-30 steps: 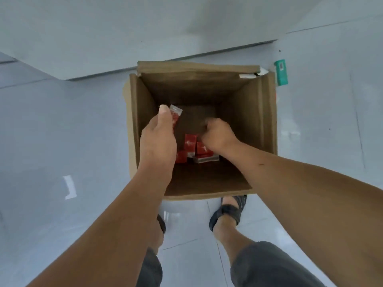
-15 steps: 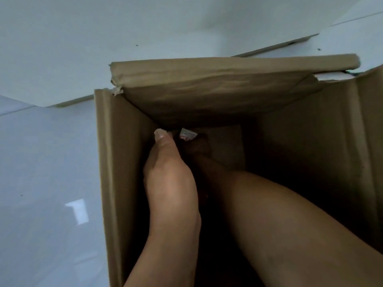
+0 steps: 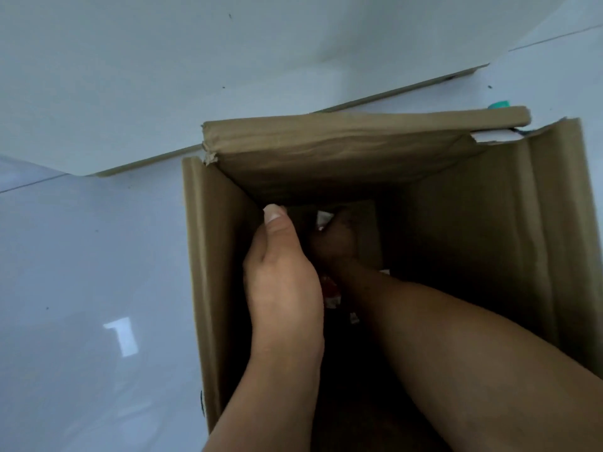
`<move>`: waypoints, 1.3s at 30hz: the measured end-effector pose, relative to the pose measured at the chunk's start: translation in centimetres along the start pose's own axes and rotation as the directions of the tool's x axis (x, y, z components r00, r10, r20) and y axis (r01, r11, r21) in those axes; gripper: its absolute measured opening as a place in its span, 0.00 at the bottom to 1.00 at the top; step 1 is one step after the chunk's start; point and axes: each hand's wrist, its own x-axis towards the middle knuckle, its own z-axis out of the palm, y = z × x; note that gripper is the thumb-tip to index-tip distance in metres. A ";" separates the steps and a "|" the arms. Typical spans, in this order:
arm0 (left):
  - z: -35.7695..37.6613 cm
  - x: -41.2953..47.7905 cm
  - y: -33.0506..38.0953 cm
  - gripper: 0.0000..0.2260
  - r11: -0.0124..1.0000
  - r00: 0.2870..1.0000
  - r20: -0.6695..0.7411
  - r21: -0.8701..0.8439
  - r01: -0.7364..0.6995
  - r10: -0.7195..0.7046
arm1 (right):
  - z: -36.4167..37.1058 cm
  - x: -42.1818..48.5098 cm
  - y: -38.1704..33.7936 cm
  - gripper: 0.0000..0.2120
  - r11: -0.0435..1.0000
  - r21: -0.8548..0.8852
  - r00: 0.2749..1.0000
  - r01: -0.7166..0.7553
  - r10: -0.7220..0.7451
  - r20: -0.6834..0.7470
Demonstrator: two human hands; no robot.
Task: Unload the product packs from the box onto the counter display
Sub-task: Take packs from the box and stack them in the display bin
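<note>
Now, head view: within 1 second both hands have sunk deeper into the box [image 3: 222,256]. The right hand [image 3: 332,243] seems to grip a product pack [image 3: 324,220] by its white end. The left hand [image 3: 280,278] has curled fingers, their contents hidden. Other red packs [image 3: 331,291] lie at the bottom. Lifting out likely comes next; no counter shows.

Left hand [image 3: 280,282] and right hand [image 3: 332,246] crowd the box [image 3: 489,230] along its left wall; right half free.

glossy pale tile floor [image 3: 81,256] with bright reflection [image 3: 122,336]; small teal object [image 3: 499,105], partly hidden
</note>
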 end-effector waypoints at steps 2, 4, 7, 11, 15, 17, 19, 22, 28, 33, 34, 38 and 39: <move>0.1 -2.2 1.5 0.19 1.000 0.999 0.040 0.029 -0.001 0.000 | -2.9 -2.2 -0.6 0.33 0.999 0.040 0.999 0.017 -0.018 0.043; -0.3 -4.2 2.5 0.19 0.999 1.000 -0.003 0.048 0.001 -0.001 | -5.8 -4.9 -1.6 0.33 0.995 0.090 0.996 0.033 -0.040 0.078; -0.7 -7.7 4.9 0.20 0.995 0.999 -0.038 0.104 -0.007 0.011 | -10.2 -8.9 -3.8 0.41 0.981 0.187 0.987 0.042 -0.070 0.144; -1.3 -13.9 9.4 0.21 0.993 0.999 -0.040 0.121 -0.002 0.007 | -16.9 -15.5 -7.8 0.35 0.970 0.230 0.974 0.079 -0.125 0.191; -2.2 -20.0 14.1 0.17 0.995 0.999 -0.022 0.098 -0.028 0.031 | -22.7 -21.9 -11.9 0.24 0.940 0.294 0.952 0.171 -0.235 0.196; -2.7 -23.8 17.3 0.15 0.996 0.999 0.025 0.080 -0.040 0.038 | -26.1 -25.4 -14.4 0.21 0.920 0.321 0.938 0.223 -0.293 0.187; -3.2 -27.4 20.8 0.15 0.996 0.996 0.049 0.052 -0.071 0.069 | -29.3 -28.8 -17.0 0.20 0.897 0.366 0.927 0.249 -0.330 0.178; -4.3 -33.2 25.8 0.15 0.990 0.988 0.067 0.034 -0.140 0.138 | -34.3 -34.7 -21.0 0.17 0.880 0.418 0.925 0.227 -0.329 0.190; -5.3 -43.0 34.5 0.22 0.961 0.962 0.060 0.070 -0.269 0.265 | -44.1 -45.5 -28.6 0.18 0.821 0.473 0.907 0.319 -0.409 0.097; -7.1 -47.9 40.5 0.21 0.939 0.935 0.099 0.025 -0.344 0.340 | -49.6 -52.0 -33.5 0.21 0.782 0.513 0.905 0.355 -0.424 0.019; -7.5 -48.6 41.7 0.21 0.930 0.923 0.119 0.000 -0.369 0.366 | -50.6 -53.0 -34.8 0.21 0.761 0.528 0.897 0.375 -0.442 -0.001; -8.5 -50.2 47.0 0.18 0.893 0.876 0.175 -0.085 -0.441 0.449 | -54.5 -57.3 -40.9 0.17 0.658 0.575 0.836 0.487 -0.542 -0.087; -8.8 -50.5 48.1 0.18 0.881 0.863 0.176 -0.103 -0.462 0.473 | -55.4 -58.2 -42.7 0.17 0.619 0.593 0.816 0.516 -0.566 -0.120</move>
